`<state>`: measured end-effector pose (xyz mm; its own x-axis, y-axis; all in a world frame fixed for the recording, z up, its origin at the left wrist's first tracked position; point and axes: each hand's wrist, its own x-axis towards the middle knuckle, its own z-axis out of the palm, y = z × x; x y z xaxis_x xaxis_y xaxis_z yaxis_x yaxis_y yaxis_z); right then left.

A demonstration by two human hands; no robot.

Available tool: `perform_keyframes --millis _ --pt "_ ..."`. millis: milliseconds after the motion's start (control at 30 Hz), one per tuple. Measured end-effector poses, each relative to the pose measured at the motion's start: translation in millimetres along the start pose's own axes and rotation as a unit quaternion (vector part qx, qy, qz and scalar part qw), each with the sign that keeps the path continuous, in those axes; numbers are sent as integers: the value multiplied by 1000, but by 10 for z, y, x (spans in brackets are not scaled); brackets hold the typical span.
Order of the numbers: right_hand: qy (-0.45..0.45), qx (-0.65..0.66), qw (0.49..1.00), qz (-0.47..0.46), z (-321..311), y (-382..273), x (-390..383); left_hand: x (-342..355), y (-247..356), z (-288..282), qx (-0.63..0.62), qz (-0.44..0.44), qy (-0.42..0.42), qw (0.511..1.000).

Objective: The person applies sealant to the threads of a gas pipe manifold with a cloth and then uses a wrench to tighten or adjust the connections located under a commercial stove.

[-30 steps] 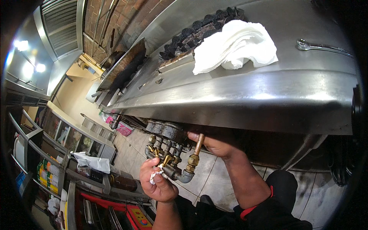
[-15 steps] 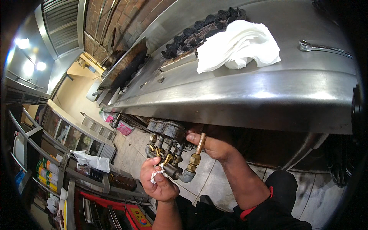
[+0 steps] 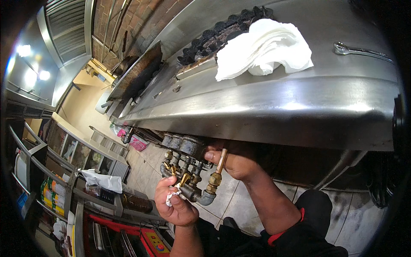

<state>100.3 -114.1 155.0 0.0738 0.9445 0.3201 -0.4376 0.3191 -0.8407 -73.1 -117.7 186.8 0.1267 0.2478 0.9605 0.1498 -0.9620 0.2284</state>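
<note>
A dark, grimy gas valve assembly [image 3: 196, 179] hangs below the front edge of the steel worktop. It has brass valve levers, a grey elbow [image 3: 206, 198] and a short copper pipe [image 3: 221, 160]. My left hand [image 3: 177, 205] is closed around a crumpled white paper towel [image 3: 174, 197], its fingertips against the brass levers. Behind the copper pipe, my right hand [image 3: 239, 162] curls around the assembly's back end. Its thumb presses by the round blackened castings [image 3: 188, 144]; the other fingers are hidden under the worktop edge.
On the steel worktop [image 3: 265, 100] lie folded white paper towels [image 3: 265, 49], a blackened burner row [image 3: 222, 32] and a wrench [image 3: 361, 52]. Shelving with bottles [image 3: 52, 195] and a red machine with a yellow control panel [image 3: 156, 242] stand at the left. Floor tiles lie beneath.
The valve assembly and both hands have shifted very slightly left in the picture, as has the worktop. Both hands keep their hold.
</note>
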Motion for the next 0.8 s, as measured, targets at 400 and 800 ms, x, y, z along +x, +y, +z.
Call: perform_keyframes --millis 400,800 --pt "-19 -44 993 -109 -20 52 18 -15 7 1 10 -1 1 1000" --pt "-28 29 998 -51 -22 -26 -8 -23 25 7 20 0 -2 1000"
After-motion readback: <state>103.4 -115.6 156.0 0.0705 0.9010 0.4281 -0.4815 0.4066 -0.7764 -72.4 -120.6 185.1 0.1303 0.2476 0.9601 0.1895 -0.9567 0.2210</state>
